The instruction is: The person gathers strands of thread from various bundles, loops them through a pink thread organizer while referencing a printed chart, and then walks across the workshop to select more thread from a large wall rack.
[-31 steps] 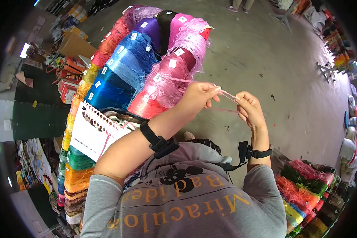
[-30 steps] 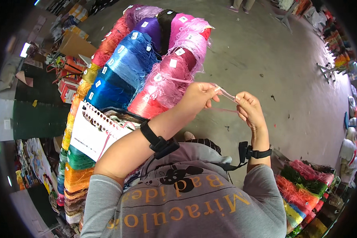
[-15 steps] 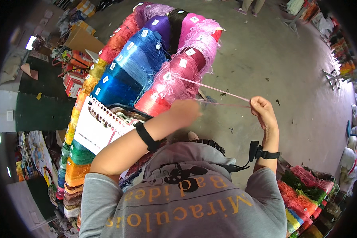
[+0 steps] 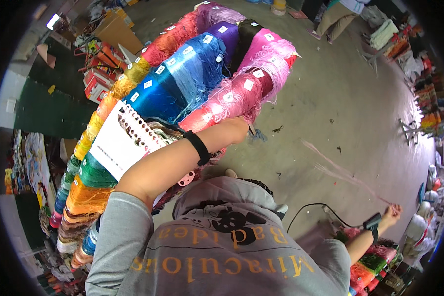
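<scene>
My right hand (image 4: pixel 392 215) is stretched far out to the right, closed on a thin strand of pink thread (image 4: pixel 340 171), whose loose end trails through the air toward the middle. My left hand (image 4: pixel 238 130) is beside the lower edge of the pink thread hanks (image 4: pixel 237 93); its fingers are turned away and hidden. A small grey piece (image 4: pixel 252 129) shows by its fingertips, too little of it to name. Under my left forearm lies a white card (image 4: pixel 112 150) with a row of punched holes and thread samples looped through them.
Labelled hanks in blue (image 4: pixel 167 84), purple, yellow and green lie in rows on the left. More coloured hanks (image 4: pixel 375 259) stand at lower right. Thread scraps (image 4: pixel 278 129) litter the grey floor. A person's legs (image 4: pixel 336 22) show at the far right, near racks.
My right hand has swung outward and down to the right, drawing the pink strand off the hanks; its far end now hangs free. My left hand stays beside the hanks.
</scene>
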`<action>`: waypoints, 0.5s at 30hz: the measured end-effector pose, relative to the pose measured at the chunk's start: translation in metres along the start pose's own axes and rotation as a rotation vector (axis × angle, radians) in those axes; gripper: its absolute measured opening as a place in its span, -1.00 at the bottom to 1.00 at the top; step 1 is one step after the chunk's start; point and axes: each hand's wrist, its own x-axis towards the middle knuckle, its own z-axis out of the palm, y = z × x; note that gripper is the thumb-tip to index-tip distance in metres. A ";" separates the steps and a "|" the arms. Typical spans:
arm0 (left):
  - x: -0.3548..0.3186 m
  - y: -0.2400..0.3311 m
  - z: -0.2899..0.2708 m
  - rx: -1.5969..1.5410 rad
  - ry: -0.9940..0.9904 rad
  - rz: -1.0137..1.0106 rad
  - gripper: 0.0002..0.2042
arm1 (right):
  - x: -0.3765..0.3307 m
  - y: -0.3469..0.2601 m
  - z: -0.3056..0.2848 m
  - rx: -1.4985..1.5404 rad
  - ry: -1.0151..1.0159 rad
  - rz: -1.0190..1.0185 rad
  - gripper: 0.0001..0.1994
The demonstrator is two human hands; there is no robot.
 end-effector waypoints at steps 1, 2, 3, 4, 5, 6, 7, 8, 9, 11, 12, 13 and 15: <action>0.003 -0.003 -0.002 -0.004 -0.092 0.089 -0.59 | 0.026 -0.043 -0.023 0.493 0.056 0.108 -0.90; -0.006 -0.002 -0.004 0.014 -0.187 0.088 -0.57 | 0.035 -0.023 0.023 0.467 0.161 0.088 -0.77; -0.016 0.000 -0.008 0.002 -0.174 0.055 -0.57 | 0.040 -0.025 0.053 0.369 0.025 0.158 -0.76; -0.029 0.005 -0.013 -0.031 -0.161 0.065 -0.57 | 0.040 -0.030 0.097 0.264 -0.121 0.212 -0.75; -0.042 0.010 -0.017 -0.067 -0.147 0.068 -0.58 | 0.031 -0.020 0.157 0.199 -0.125 0.217 -0.77; -0.054 0.016 -0.020 -0.100 -0.089 0.154 -0.58 | 0.008 -0.032 0.223 0.118 -0.114 0.208 -0.78; -0.068 0.018 -0.022 -0.128 -0.027 0.240 -0.58 | -0.016 -0.046 0.284 0.031 -0.094 0.196 -0.78; -0.096 0.023 -0.032 -0.217 0.060 0.311 -0.58 | -0.040 -0.035 0.321 -0.046 -0.162 0.179 -0.80; -0.125 0.029 -0.040 -0.303 0.154 0.375 -0.58 | -0.062 -0.021 0.360 -0.119 -0.232 0.161 -0.80; -0.177 0.027 -0.033 -0.451 0.282 0.455 -0.57 | -0.140 -0.025 0.465 -0.265 -0.537 0.247 -0.82; -0.202 0.023 -0.031 -0.577 0.263 0.450 -0.59 | -0.179 -0.026 0.505 -0.318 -0.671 0.267 -0.83; -0.221 0.017 -0.022 -0.650 0.295 0.438 -0.61 | -0.214 -0.023 0.538 -0.334 -0.852 0.279 -0.84; -0.259 0.001 -0.003 -0.737 0.346 0.409 -0.64 | -0.284 -0.039 0.599 -0.157 -1.214 0.347 -0.86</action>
